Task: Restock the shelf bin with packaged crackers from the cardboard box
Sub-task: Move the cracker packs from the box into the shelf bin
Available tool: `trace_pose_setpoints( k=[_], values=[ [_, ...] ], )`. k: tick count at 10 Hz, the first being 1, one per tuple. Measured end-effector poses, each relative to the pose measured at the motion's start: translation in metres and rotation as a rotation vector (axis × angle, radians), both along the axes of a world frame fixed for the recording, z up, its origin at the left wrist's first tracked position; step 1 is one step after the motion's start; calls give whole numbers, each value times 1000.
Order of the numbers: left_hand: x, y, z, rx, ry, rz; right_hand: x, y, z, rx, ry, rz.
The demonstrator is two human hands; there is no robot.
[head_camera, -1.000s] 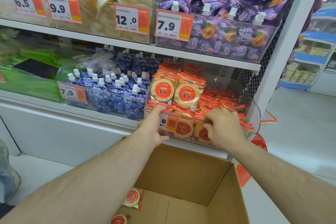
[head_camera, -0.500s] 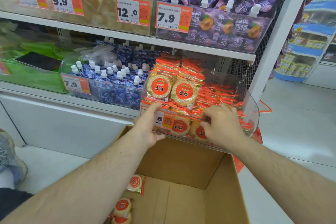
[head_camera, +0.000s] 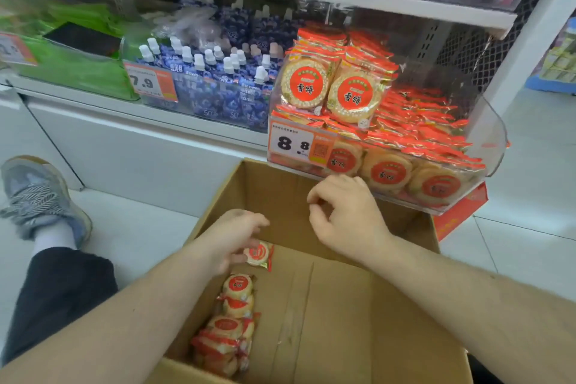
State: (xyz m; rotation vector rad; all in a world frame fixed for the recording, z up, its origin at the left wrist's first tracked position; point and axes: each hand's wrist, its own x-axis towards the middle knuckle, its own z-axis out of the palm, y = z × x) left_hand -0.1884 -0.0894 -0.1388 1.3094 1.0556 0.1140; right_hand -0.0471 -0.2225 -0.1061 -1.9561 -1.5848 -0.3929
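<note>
The clear shelf bin (head_camera: 496, 134) on the lower shelf holds many red-and-gold cracker packs (head_camera: 352, 97), stacked flat and two standing upright at its left. Below it stands the open cardboard box (head_camera: 343, 305). Several cracker packs (head_camera: 232, 318) lie along the box's left wall, and one single pack (head_camera: 259, 254) lies further in. My left hand (head_camera: 232, 238) reaches down into the box with fingers spread, its fingertips at that single pack; motion blur hides whether it grips. My right hand (head_camera: 343, 215) hovers over the box's far part, fingers loosely curled, holding nothing.
A bin of blue spouted pouches (head_camera: 218, 81) sits left of the cracker bin, and a green bin (head_camera: 62, 56) further left. A price tag reading 8.8 (head_camera: 291, 143) hangs on the cracker bin's front. My grey shoe (head_camera: 40, 196) rests on the white floor at left.
Both hands have left the cracker bin's front and dropped toward the box. The left hand now reaches inside it. The view has tilted downward.
</note>
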Motion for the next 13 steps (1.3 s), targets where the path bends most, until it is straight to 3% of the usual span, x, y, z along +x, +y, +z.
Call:
trace_pose_setpoints(
  k=[1,2,3,4,5,6,9,10,11,13],
  values=[
    [-21,9,-15,107,107,-115,-17,23,-71,-474,412,-94],
    [-27,16,-26,149,155,-180,-41,44,-141,-803,734,-181],
    [-24,24,-42,126,182,-182,-74,58,-183,-1050,993,-217],
    [-18,28,-56,82,185,-153,-98,71,-217,-1148,1231,-286],
    [-16,30,-69,23,191,-141,-112,86,-294,-1179,1444,-299],
    [-14,32,-76,9,193,-138,-119,90,-310,-1166,1548,-319],
    [-13,29,-79,-7,199,-141,-123,92,-296,-1016,2001,-357],
    [-16,27,-74,8,189,-128,-121,91,-274,-950,2058,-318],
    [-23,25,-66,35,164,-103,-109,80,-243,-906,2013,-414],
    [-31,13,-54,89,49,-15,-41,44,-155,-731,1858,-333]
  ],
)
